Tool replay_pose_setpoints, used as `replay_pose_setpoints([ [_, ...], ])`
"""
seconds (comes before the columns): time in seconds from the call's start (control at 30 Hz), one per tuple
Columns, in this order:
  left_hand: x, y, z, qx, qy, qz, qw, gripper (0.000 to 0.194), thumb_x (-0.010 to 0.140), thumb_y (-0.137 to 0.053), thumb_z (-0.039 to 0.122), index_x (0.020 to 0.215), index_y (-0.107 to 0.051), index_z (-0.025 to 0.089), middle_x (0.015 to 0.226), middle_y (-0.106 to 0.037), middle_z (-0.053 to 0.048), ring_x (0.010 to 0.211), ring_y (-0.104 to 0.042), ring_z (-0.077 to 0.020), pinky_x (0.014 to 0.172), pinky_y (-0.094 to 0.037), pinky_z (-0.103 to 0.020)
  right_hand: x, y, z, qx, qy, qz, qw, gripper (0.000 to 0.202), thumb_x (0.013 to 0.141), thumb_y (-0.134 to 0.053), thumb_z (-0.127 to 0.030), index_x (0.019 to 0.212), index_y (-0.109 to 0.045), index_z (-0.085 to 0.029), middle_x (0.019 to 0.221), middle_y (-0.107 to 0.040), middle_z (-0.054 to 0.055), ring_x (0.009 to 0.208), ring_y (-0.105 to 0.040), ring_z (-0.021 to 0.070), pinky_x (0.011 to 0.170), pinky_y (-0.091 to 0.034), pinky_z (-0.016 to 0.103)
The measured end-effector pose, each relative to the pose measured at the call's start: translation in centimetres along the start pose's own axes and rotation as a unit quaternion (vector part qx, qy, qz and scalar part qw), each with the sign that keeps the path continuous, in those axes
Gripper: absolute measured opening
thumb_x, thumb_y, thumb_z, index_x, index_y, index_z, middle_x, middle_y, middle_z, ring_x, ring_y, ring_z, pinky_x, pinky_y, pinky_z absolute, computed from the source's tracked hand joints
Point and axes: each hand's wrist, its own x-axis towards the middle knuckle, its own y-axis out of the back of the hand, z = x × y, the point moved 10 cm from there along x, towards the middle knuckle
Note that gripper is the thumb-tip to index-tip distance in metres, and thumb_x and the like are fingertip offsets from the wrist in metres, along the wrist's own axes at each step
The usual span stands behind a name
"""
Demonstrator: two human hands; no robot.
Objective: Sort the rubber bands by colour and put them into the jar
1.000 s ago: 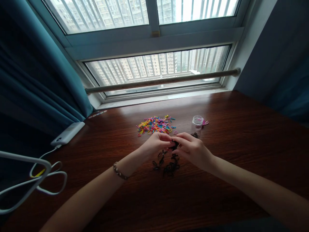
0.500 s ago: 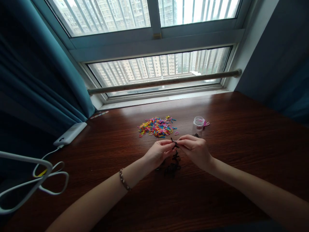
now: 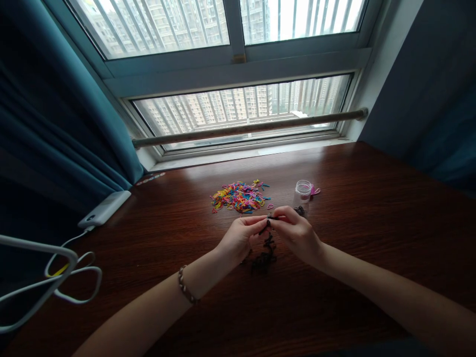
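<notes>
While the left hand (image 3: 234, 240) pinches one end of a black strand (image 3: 268, 224) between thumb and fingers, the right hand (image 3: 297, 237) grips it from the other side, also with thumb and fingertips; the two sets of fingertips nearly meet at the centre of the frame, just below the middle, with the strand between them; whether it is one loop or several linked ones is too small to tell. Just below the fingers, a black pile (image 3: 264, 260) lies on the table (image 3: 357, 213), partly in shadow; a dark clump (image 3: 299, 210) sits just beyond the right hand, near the foot of the jar (image 3: 301, 199).

Above the left hand, near the middle of the frame, spreads a coloured pile (image 3: 240, 197) of small loops in yellow, pink, blue and orange; a lone pink loop (image 3: 270, 207) lies just off its right edge. To the right stands the jar, clear, upright and uncapped, with a pink item (image 3: 316, 191) just beside it.

A braided bracelet (image 3: 185, 286) circles the left wrist; at the left of the frame, a white power bank (image 3: 104, 209) lies with a cable (image 3: 89, 229) plugged in, below a blue curtain (image 3: 85, 109); a window (image 3: 223, 106) with a rail (image 3: 245, 131) across it fills the top.
</notes>
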Motion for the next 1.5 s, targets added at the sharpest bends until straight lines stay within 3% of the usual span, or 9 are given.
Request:
replay_pose_setpoints([
  [0.23,0.2,0.5,0.7,0.061,-0.015,0.045,0.997,0.027,0.055,-0.077,0.017,0.079,-0.069,0.009,0.076,-0.068,-0.007,0.064,-0.06,-0.0087,0.065,-0.047,-0.019,0.2,0.8,1.0,0.04,-0.037,0.035,0.998,0.014,0.082,-0.051,-0.015,0.081,-0.065,-0.019,0.08,-0.06,0.004,0.072,-0.058,0.0125,0.065,-0.048,0.022],
  [0.43,0.4,-0.1,1.5,0.159,-0.051,0.012,0.986,0.023,0.061,-0.073,0.023,0.08,-0.069,0.011,0.069,-0.066,-0.003,0.059,-0.057,-0.0074,0.06,-0.044,-0.018,-0.7,0.9,3.7,0.096,-0.189,0.064,0.975,0.014,0.07,-0.065,-0.015,0.079,-0.054,-0.018,0.068,-0.059,-0.001,0.06,-0.058,0.012,0.055,-0.048,0.021],
  [0.77,0.8,0.0,2.5,0.18,-0.085,0.016,0.98,0.018,0.061,-0.072,0.021,0.075,-0.068,0.011,0.063,-0.064,-0.003,0.055,-0.054,-0.007,0.056,-0.042,-0.018,0.2,1.1,3.2,0.127,-0.18,0.008,0.975,0.017,0.069,-0.067,-0.019,0.079,-0.054,-0.018,0.078,-0.056,0.001,0.067,-0.059,0.0127,0.058,-0.051,0.023],
  [0.9,1.4,0.6,3.6,0.163,-0.108,0.028,0.98,0.016,0.058,-0.073,0.019,0.072,-0.068,0.013,0.061,-0.064,-0.002,0.053,-0.054,-0.0074,0.055,-0.042,-0.019,-0.4,3.6,2.8,0.12,-0.164,0.023,0.979,0.022,0.072,-0.066,-0.025,0.089,-0.054,-0.019,0.08,-0.057,0.002,0.067,-0.06,0.0128,0.058,-0.052,0.023],
  [1.0,2.1,0.6,4.9,0.162,-0.133,0.023,0.977,0.015,0.057,-0.073,0.018,0.069,-0.068,0.012,0.06,-0.064,-0.002,0.052,-0.055,-0.0081,0.053,-0.043,-0.02,-1.6,7.5,3.8,0.017,-0.163,0.127,0.978,0.024,0.071,-0.067,-0.027,0.09,-0.053,-0.02,0.085,-0.057,0.004,0.07,-0.058,0.015,0.064,-0.051,0.028],
  [1.1,3.0,-0.7,6.7,0.186,-0.161,0.003,0.969,0.016,0.057,-0.073,0.019,0.07,-0.068,0.012,0.061,-0.065,-0.003,0.052,-0.055,-0.009,0.053,-0.043,-0.021,-3.1,9.5,6.2,-0.035,-0.192,0.217,0.956,0.052,0.063,-0.072,-0.031,0.107,-0.046,-0.02,0.107,-0.051,0.01,0.089,-0.055,0.0212,0.077,-0.049,0.037],
  [1.2,4.0,-3.1,8.8,0.24,-0.188,-0.022,0.952,0.018,0.058,-0.072,0.02,0.073,-0.069,0.011,0.066,-0.066,-0.005,0.054,-0.057,-0.0099,0.054,-0.045,-0.022,-3.5,7.3,9.6,0.022,-0.235,0.173,0.956,0.074,0.059,-0.075,-0.035,0.12,-0.036,-0.019,0.117,-0.049,0.013,0.102,-0.052,0.0247,0.088,-0.044,0.042],
  [1.33,5.5,-7.6,10.8,0.312,-0.219,-0.096,0.92,0.02,0.06,-0.071,0.021,0.076,-0.069,0.01,0.063,-0.066,-0.005,0.054,-0.056,-0.0094,0.054,-0.046,-0.021,-3.9,4.1,12.3,0.111,-0.275,0.116,0.948,0.062,0.067,-0.068,-0.036,0.119,-0.038,-0.018,0.116,-0.053,0.013,0.103,-0.054,0.0234,0.09,-0.044,0.041],
  [1.5,7.0,-12.5,11.1,0.43,-0.255,-0.178,0.848,0.016,0.063,-0.067,0.019,0.076,-0.069,0.01,0.065,-0.066,-0.004,0.055,-0.057,-0.0102,0.055,-0.045,-0.021,-4.0,3.4,12.7,0.125,-0.275,0.102,0.948,0.04,0.075,-0.06,-0.031,0.111,-0.046,-0.02,0.108,-0.058,0.009,0.099,-0.058,0.022,0.087,-0.046,0.039],
])
